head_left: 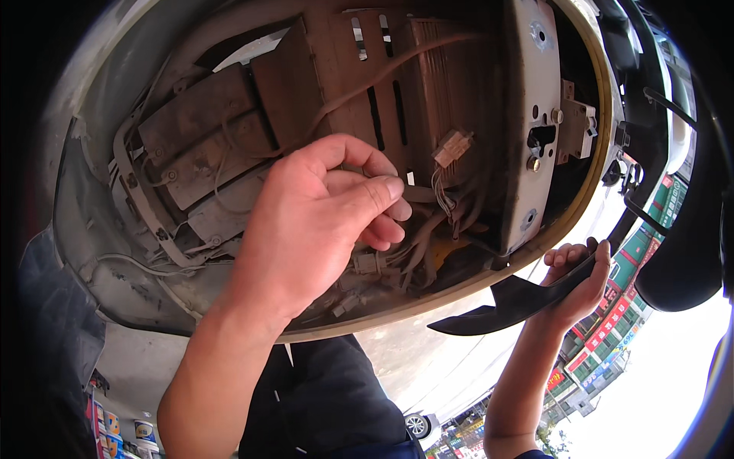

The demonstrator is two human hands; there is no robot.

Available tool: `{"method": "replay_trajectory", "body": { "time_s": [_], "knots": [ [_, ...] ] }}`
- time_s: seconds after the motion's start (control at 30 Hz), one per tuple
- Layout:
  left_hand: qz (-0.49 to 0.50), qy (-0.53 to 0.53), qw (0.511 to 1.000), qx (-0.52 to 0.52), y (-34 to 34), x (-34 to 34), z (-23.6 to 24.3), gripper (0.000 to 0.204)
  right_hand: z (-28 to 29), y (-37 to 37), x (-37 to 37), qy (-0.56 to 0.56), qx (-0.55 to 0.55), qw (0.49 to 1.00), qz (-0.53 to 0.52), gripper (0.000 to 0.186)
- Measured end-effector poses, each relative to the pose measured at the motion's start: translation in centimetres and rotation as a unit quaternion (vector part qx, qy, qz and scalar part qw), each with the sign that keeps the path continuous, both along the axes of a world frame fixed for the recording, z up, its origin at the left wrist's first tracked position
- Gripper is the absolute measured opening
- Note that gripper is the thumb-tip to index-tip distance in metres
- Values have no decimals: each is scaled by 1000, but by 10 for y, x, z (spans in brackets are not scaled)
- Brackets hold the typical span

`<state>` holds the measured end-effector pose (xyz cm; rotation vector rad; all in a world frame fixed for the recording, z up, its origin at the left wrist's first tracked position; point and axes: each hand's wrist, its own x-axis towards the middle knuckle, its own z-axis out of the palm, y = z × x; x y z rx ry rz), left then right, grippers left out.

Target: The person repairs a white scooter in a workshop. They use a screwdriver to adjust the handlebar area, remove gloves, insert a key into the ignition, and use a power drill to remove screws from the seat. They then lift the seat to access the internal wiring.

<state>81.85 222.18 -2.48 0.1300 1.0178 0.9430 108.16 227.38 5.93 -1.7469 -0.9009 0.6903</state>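
My left hand [321,195] hovers above the open storage well of a scooter-like vehicle, thumb and curled fingers pinched together. Whatever lies between those fingertips, if anything, is too small to make out. Beneath and around it are dusty battery blocks [195,130], a loose bundle of cables [420,256] and a pale wire connector [453,148]. Outside the rim, at the right, my right hand [585,287] is closed around a black curved plastic trim piece [516,302] with a pointed end. The far side of its grip is partly hidden.
A yellowish rim [600,176] edges the well. Inside its right end stands a metal bracket plate [531,126] with holes and bolts. Black bars and a padded part [680,268] are at the far right. Paint-like tubs [144,432] stand at lower left; a car wheel [417,425] shows below.
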Motion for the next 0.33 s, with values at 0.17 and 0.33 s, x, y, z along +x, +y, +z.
{"method": "replay_trajectory", "body": {
  "time_s": [0.17, 0.33],
  "knots": [
    [-31, 146, 977, 153, 14, -10, 0, 19, 2, 2, 0, 5, -6, 1000, 13, 26],
    [-83, 241, 961, 105, -18, -59, -17, 28, 0, 2, 13, 17, -9, 999, 29, 31]
  ]
}}
